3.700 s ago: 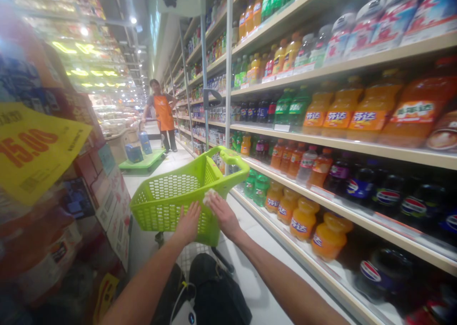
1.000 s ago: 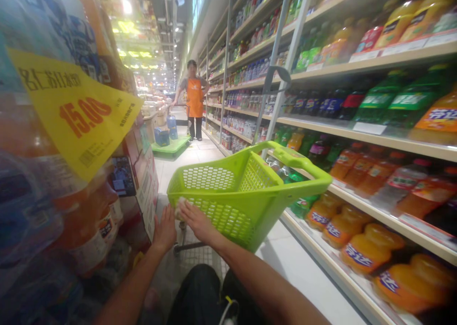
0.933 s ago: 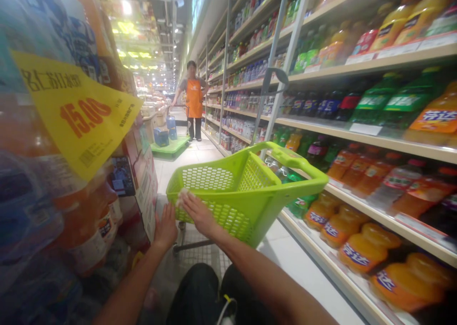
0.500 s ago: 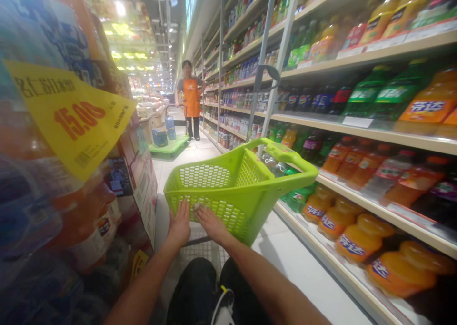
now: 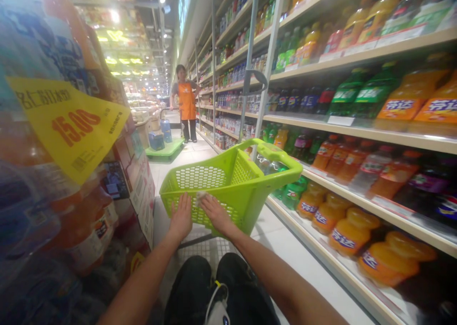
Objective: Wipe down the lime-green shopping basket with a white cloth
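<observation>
A bright green plastic shopping cart (image 5: 250,194) with perforated sides stands in front of my knees, its handle toward the shelves on the right. My left hand (image 5: 182,214) lies against the near side wall, fingers stretched out and holding nothing. Beside it, my right hand (image 5: 216,214) presses a small crumpled whitish wad, like a cloth or tissue (image 5: 200,198), on the same wall just below the rim. The wad is partly covered by the fingers. The inside bottom of the basket is hidden by the near wall.
Shelves of soda bottles (image 5: 353,234) line the right side. Stacked packs of drinks with a yellow price sign (image 5: 76,125) stand close on the left. Farther down the aisle, a person in an orange apron (image 5: 187,101) stands beside a green platform cart (image 5: 167,149).
My right hand has slid a little upward on the cart's side with the whitish wad. My left hand stays against the wall. The view has shifted slightly.
</observation>
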A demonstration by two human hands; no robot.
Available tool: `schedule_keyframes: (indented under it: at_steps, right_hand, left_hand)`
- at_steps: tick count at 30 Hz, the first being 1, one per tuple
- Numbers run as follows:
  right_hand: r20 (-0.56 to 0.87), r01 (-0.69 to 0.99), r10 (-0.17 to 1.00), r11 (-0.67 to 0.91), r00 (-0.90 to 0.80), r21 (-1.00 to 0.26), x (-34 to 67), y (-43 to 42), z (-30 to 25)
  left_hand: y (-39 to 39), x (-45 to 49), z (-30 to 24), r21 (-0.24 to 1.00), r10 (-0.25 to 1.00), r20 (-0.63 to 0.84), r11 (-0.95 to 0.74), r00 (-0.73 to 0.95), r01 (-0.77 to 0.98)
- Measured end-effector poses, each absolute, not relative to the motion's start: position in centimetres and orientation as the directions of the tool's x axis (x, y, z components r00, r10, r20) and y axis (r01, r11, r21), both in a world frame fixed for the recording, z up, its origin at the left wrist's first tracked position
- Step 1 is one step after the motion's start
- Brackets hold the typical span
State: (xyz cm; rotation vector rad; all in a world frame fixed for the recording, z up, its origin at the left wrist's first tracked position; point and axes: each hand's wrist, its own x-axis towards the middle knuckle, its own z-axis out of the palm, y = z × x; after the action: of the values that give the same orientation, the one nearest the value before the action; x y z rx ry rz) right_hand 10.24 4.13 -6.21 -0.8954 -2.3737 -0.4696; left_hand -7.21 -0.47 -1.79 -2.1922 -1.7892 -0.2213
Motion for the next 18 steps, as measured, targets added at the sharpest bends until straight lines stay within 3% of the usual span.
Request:
schedule_keyframes:
  at_steps: [4, 7, 11, 18]
  right_hand:
    - [0.512, 0.674, 0.542, 0.732, -0.666, 0.101, 11.5, 3.0, -9.4]
    - [0.599, 0.644, 0.472, 0.759, -0.647, 0.097, 12.0, 2.4, -7.7]
    - [0.725, 0.682, 0.419, 0.725, -0.547, 0.096, 12.0, 2.8, -1.9]
    - [0.557, 0.833, 0.636, 0.509, -0.535, 0.219, 16.4, 4.1, 3.3]
  left_hand:
    - [-1.0, -5.4, -2.6, -0.130, 0.926, 0.234, -0.273, 0.297, 0.953]
    - [-1.0, -4.7, -2.1, -0.102, 0.932, 0.223, -0.269, 0.285, 0.958]
    - [-0.3, -4.2, 0.0, -0.030, 0.971, 0.194, -0.133, 0.137, 0.991]
    - [0.3, -1.7, 2.6, -0.011, 0.976, 0.107, -0.191, 0.191, 0.981]
